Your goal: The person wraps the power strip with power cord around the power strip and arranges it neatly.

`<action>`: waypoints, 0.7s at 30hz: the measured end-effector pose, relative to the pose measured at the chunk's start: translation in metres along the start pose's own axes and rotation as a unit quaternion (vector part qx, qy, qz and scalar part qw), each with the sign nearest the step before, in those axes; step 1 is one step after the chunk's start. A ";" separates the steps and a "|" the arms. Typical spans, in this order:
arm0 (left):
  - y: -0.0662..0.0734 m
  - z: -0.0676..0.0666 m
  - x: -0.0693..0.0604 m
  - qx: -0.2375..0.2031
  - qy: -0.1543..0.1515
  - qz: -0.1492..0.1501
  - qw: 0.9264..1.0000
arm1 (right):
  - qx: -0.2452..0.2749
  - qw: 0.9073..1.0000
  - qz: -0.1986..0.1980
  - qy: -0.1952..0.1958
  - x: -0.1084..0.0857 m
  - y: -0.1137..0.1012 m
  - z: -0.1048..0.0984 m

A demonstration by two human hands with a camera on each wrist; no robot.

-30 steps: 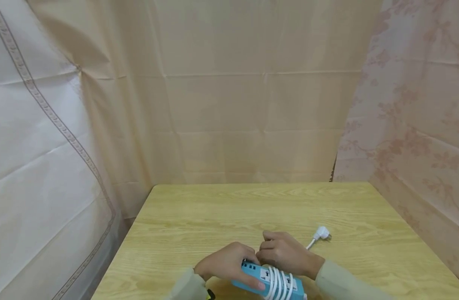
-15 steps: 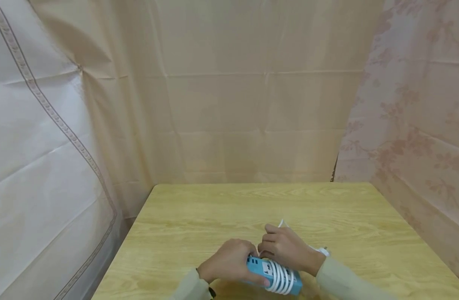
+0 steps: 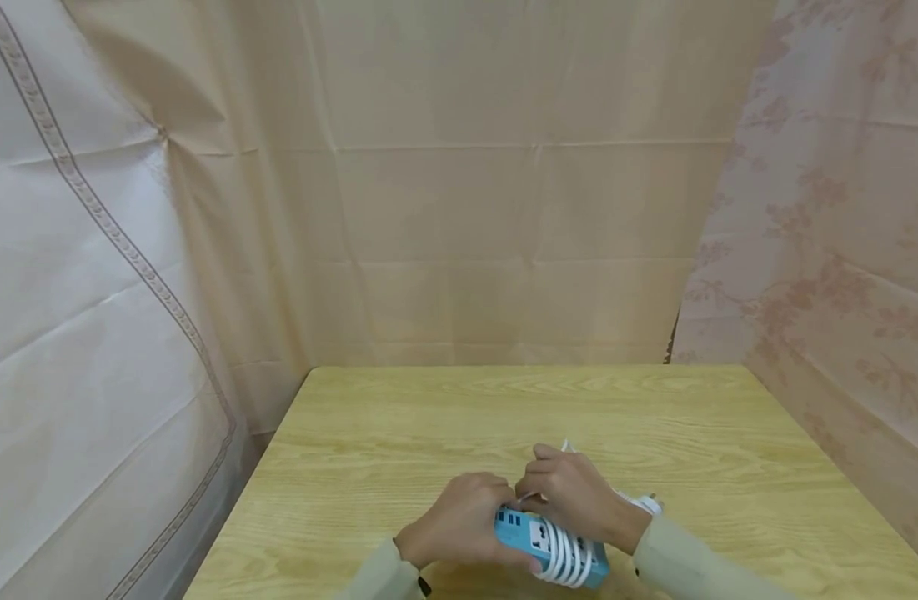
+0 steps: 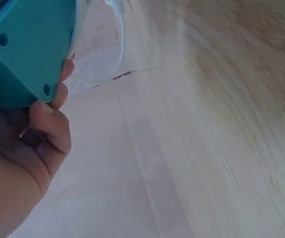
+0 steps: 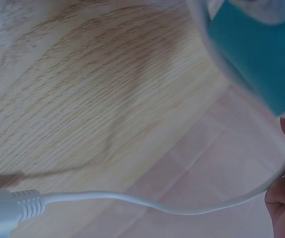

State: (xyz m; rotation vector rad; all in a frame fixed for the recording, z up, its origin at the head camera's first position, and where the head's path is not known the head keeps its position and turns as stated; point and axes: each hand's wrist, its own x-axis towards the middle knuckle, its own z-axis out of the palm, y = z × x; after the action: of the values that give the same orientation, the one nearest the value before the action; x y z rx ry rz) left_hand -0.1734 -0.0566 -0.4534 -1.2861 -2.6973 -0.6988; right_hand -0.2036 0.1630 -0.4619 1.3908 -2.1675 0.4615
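A blue power strip [image 3: 514, 531] has its white cord [image 3: 568, 557] wound several times round its middle. My left hand [image 3: 462, 518] grips the strip's left end, thumb along the near side; the left wrist view shows fingers against the strip's blue underside [image 4: 35, 47]. At the strip's far side, my right hand [image 3: 567, 493] pinches the loose cord, close to the left fingertips. In the right wrist view that cord [image 5: 172, 210] runs from the right fingers to the white plug [image 5: 1, 212]. In the head view the plug [image 3: 649, 504] shows just beyond the right wrist.
A wood-grain table [image 3: 398, 425] lies under the hands. Beige cloth [image 3: 459, 208] hangs behind it, a white cloth [image 3: 76, 333] on the left and a pink floral cloth [image 3: 841, 250] on the right.
The plug has come nearer the right wrist, and a bend of cord now shows above the right hand. The strip has shifted slightly away from me. Both hands keep hold.
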 end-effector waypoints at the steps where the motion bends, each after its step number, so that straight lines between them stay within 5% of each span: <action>1: 0.000 0.000 0.000 -0.001 0.002 -0.005 1.000 | 0.001 1.000 0.004 -0.001 0.000 0.000 -0.001; 12: -0.005 0.006 -0.004 0.028 0.007 -0.090 0.996 | -0.029 0.998 0.039 -0.033 0.003 -0.004 -0.003; 21: -0.002 0.001 -0.001 0.098 0.021 -0.093 0.991 | -0.070 0.995 0.066 -0.035 0.009 -0.005 -0.009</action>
State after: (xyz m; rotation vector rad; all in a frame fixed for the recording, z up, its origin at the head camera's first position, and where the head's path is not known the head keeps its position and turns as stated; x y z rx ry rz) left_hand -0.1739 -0.0583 -0.4555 -0.9743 -2.7935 -0.4560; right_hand -0.2001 0.1589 -0.4490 1.2096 -2.3110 0.3054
